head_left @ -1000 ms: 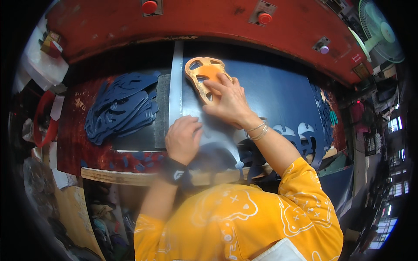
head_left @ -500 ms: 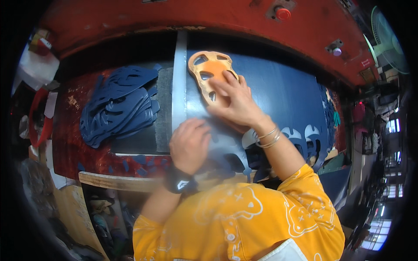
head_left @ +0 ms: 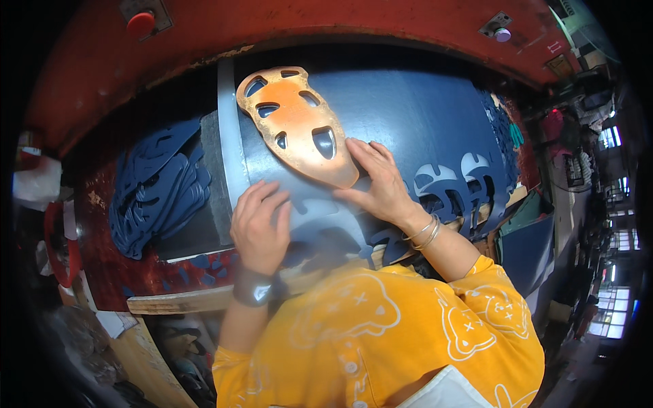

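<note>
An orange, sole-shaped cutting die (head_left: 296, 115) with several cut-out openings lies tilted on a dark blue sheet (head_left: 401, 95). Around the die's near end is my right hand (head_left: 384, 180), thumb and fingers apart. Its index finger lies at the die's right edge, the thumb just by the near tip; whether they press on it I cannot tell. My left hand (head_left: 262, 224) is over the left near part of the sheet, fingers loosely spread, apart from the die. Sole-shaped cut-outs (head_left: 435, 183) line the sheet's near edge.
A pile of dark blue cut pieces (head_left: 160, 187) lies at the left. Beyond the sheet runs a red machine beam (head_left: 326, 24) with a red button (head_left: 141, 25) and a pale purple button (head_left: 502, 35). A wooden strip (head_left: 180, 301) borders the near side; small blue scraps lie beside it.
My right hand has slid off the top of the die to its near end. The die has moved nearer along the sheet. My left hand has its fingers more spread. The view has shifted.
</note>
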A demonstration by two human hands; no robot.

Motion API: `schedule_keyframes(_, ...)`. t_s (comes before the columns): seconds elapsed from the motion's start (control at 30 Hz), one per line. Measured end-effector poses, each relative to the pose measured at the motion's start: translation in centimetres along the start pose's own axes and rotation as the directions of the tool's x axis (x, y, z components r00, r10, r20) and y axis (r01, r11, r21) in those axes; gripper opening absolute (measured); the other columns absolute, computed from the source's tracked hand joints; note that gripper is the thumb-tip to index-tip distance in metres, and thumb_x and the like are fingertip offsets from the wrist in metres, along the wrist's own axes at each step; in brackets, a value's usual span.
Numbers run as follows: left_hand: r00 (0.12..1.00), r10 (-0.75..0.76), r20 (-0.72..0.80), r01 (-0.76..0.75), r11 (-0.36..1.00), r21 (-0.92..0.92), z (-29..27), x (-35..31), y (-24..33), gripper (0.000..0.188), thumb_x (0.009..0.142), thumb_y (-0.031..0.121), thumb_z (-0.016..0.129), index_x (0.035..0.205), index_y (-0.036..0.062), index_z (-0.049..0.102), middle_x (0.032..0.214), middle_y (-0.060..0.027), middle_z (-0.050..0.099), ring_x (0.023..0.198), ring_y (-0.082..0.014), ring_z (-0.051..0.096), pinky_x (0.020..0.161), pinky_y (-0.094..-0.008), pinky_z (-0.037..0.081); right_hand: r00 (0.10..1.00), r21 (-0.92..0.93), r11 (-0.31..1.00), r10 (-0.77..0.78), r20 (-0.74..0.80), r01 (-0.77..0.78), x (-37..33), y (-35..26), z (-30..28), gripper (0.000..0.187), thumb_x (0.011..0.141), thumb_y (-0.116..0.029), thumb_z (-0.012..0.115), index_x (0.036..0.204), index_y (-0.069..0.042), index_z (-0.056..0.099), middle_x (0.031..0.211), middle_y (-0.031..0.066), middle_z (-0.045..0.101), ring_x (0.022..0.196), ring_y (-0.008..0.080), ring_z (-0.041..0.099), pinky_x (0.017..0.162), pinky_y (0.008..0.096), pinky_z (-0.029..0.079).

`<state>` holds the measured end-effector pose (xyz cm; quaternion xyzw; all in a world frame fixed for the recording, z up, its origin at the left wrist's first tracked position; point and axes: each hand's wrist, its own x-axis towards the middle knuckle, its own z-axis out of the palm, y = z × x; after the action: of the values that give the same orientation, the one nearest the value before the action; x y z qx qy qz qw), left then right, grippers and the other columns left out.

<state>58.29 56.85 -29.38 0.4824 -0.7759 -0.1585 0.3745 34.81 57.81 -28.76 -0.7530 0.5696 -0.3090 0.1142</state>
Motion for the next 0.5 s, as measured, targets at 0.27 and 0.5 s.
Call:
schedule_keyframes(0.27, 0.994, -0.006, -0.112, -0.001, 0.998, -0.063, -1.0, -1.3, 0.9, 0.015, 0.076, 0.000, 0.065, 0.090, 0.0044, 0.070, 0.096, -0.0125, 0.066, 0.103, -0.0308, 0.061, 0.088, -0.0382, 0.047, 0.999, 0.006, 1.000, -0.022, -0.034, 0.022, 0.0, 0.4, -0.1, 0.080, 0.065, -0.034, 0.082, 0.130, 0.000, 0.049, 0.126, 0.0196, 0.056, 0.122, 0.0311, 0.050, 0.109, 0.0425, 0.030)
schedule_keyframes(0.5, 0.996, 0.060, 0.071, -0.042, 0.971, -0.234, 1.7, -8.2, 6.3, 0.003, 0.076, 0.004, 0.067, 0.078, 0.0035, 0.064, 0.083, -0.0092, 0.064, 0.080, -0.0259, 0.061, 0.074, -0.0343, 0.046, 0.840, 0.067, 0.977, -0.139, -0.525, 0.203, -0.8, 3.4, -3.3, 0.070, 0.071, -0.024, 0.078, 0.131, -0.004, 0.048, 0.141, 0.0184, 0.037, 0.133, 0.0348, 0.035, 0.110, 0.0428, 0.031)
